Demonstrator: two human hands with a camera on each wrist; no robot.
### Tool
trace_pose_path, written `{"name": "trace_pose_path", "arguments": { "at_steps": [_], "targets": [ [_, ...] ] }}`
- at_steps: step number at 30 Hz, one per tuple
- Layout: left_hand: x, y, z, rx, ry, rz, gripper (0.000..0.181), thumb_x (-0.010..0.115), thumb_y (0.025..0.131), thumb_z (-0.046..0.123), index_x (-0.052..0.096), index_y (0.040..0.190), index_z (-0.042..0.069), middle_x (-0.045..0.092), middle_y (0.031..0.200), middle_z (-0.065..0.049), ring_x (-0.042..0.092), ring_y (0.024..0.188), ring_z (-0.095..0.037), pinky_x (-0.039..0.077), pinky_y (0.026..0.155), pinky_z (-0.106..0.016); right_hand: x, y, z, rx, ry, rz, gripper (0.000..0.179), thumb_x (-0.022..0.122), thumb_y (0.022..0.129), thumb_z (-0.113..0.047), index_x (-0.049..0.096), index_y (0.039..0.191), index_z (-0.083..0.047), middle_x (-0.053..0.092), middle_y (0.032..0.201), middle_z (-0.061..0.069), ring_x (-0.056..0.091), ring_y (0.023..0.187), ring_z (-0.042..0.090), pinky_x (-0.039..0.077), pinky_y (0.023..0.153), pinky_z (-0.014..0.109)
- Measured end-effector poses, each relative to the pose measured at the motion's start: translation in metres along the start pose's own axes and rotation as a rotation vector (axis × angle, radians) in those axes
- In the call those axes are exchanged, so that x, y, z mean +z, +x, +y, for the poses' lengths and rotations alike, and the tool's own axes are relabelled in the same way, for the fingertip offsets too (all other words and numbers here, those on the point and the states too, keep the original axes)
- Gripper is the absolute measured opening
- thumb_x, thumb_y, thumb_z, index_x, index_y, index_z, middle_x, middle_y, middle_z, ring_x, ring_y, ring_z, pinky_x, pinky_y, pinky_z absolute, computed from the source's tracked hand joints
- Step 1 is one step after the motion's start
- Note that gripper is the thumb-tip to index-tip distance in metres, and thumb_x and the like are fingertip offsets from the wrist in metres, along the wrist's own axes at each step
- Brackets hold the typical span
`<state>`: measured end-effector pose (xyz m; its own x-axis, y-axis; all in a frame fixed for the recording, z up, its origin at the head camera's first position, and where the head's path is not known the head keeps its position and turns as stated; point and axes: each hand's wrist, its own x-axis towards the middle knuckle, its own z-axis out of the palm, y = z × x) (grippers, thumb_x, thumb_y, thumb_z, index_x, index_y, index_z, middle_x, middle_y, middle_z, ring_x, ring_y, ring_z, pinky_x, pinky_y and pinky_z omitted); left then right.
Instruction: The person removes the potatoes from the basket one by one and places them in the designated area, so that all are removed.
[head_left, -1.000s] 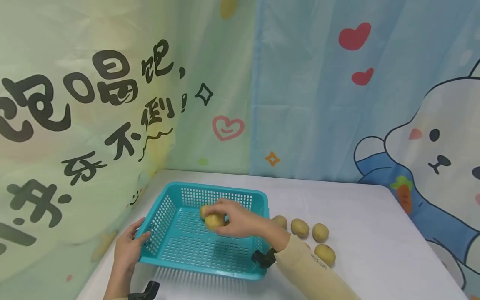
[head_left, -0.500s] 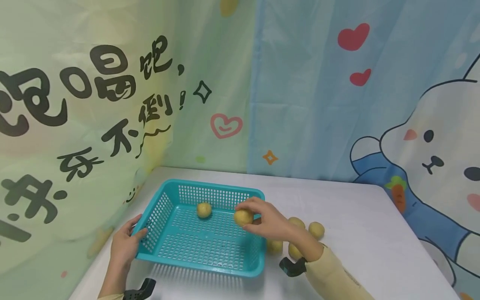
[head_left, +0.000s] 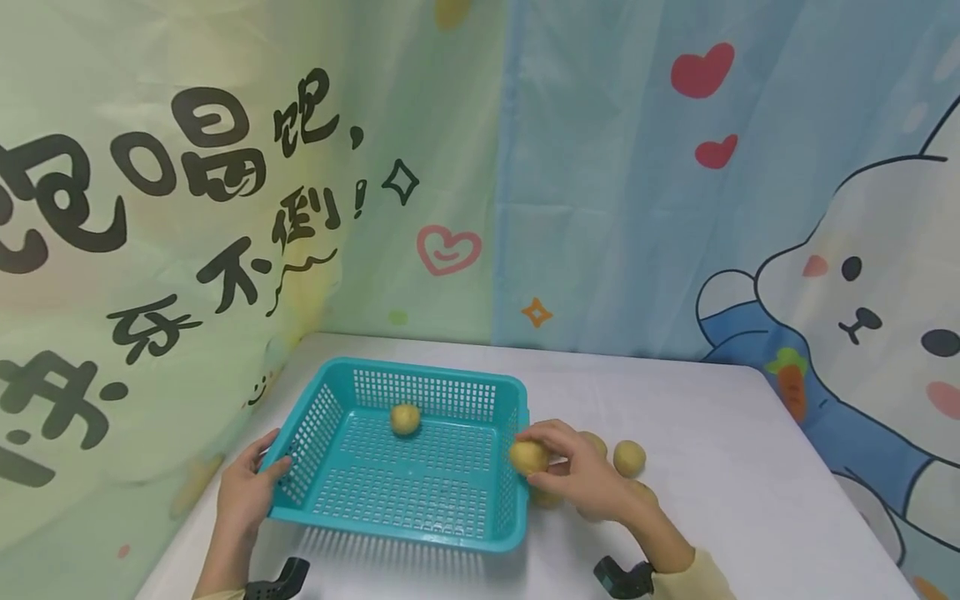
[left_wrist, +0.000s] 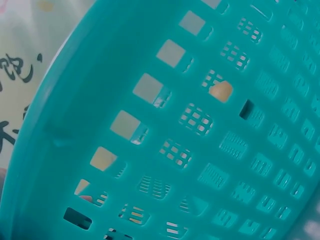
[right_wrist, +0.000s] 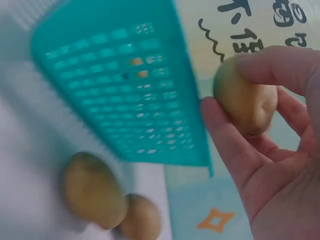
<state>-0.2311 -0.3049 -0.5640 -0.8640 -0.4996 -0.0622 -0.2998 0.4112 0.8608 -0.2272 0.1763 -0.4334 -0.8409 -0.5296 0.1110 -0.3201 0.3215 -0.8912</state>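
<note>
A turquoise plastic basket [head_left: 405, 492] with mesh walls stands on the left of the table. My left hand [head_left: 246, 487] grips its left rim, thumb over the inside. Only the perforated wall [left_wrist: 200, 175] fills most of the left wrist view. Beside the right rim, my right hand [head_left: 581, 475] pinches a potato [head_left: 528, 457] between thumb and fingers. In the right wrist view this potato [right_wrist: 245, 100] is held just past the basket's edge. One other potato [head_left: 405, 420] lies inside the basket, toward the back.
Several more potatoes sit on the white table [head_left: 720, 500] right of the basket, one potato [head_left: 629, 458] showing fully and others partly behind my right hand. Printed curtains [head_left: 600, 167] with lettering and a cartoon animal hang behind and to the left.
My right hand has moved right and toward me, bringing the potato from the middle of the basket to its right rim. The left hand keeps its grip on the basket.
</note>
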Motion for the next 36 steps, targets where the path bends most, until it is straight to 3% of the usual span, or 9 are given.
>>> {"name": "trace_pose_path", "arguments": {
  "at_steps": [5,8,13,18,25,36],
  "targets": [
    [-0.002,0.0,0.003,0.001,0.009,0.002,0.055,0.061,0.095,0.025,0.044,0.148,0.025,0.061,0.129,-0.017,0.064,0.101,-0.029,0.052,0.064,-0.03,0.002,-0.015,0.013,0.024,0.045,0.079,0.046,0.074,0.086,-0.014,0.059,0.129,-0.007,0.053,0.132,0.012,0.055,0.115,0.032,0.055,0.081,0.03],
    [-0.002,0.0,0.004,0.002,0.013,0.01,0.055,0.061,0.096,0.026,0.044,0.148,0.025,0.061,0.129,-0.017,0.064,0.103,-0.029,0.052,0.065,-0.03,0.003,-0.023,0.019,0.074,0.044,0.104,0.047,0.076,0.085,-0.016,0.059,0.128,-0.01,0.054,0.128,0.011,0.056,0.111,0.03,0.056,0.078,0.028],
    [-0.002,0.0,0.002,-0.007,0.002,0.009,0.054,0.061,0.096,0.026,0.044,0.148,0.026,0.06,0.129,-0.016,0.064,0.102,-0.028,0.052,0.063,-0.029,0.009,-0.037,0.028,0.112,0.043,0.068,0.046,0.077,0.083,-0.013,0.061,0.127,-0.016,0.055,0.129,0.008,0.057,0.112,0.025,0.056,0.079,0.03],
    [-0.001,-0.001,0.002,-0.009,-0.006,0.015,0.054,0.06,0.096,0.025,0.044,0.148,0.026,0.06,0.13,-0.017,0.064,0.102,-0.03,0.053,0.063,-0.029,0.016,-0.047,0.038,0.082,0.001,0.01,0.048,0.076,0.082,-0.01,0.062,0.127,-0.018,0.058,0.127,0.003,0.055,0.112,0.015,0.055,0.081,0.03],
    [-0.001,-0.002,0.004,-0.011,-0.003,0.013,0.053,0.059,0.096,0.024,0.044,0.148,0.026,0.06,0.129,-0.017,0.064,0.101,-0.029,0.053,0.063,-0.029,0.026,-0.058,0.054,0.04,0.005,-0.012,0.047,0.076,0.083,-0.014,0.061,0.127,-0.008,0.059,0.124,0.011,0.055,0.112,0.013,0.054,0.085,0.028],
    [-0.001,-0.003,0.004,-0.032,-0.011,0.004,0.054,0.06,0.096,0.026,0.044,0.148,0.026,0.06,0.13,-0.016,0.064,0.101,-0.028,0.052,0.063,-0.028,0.035,-0.067,0.073,0.027,0.062,-0.002,0.047,0.078,0.081,-0.012,0.061,0.124,-0.007,0.059,0.123,0.014,0.058,0.101,0.007,0.057,0.072,0.03]
  ]
}}
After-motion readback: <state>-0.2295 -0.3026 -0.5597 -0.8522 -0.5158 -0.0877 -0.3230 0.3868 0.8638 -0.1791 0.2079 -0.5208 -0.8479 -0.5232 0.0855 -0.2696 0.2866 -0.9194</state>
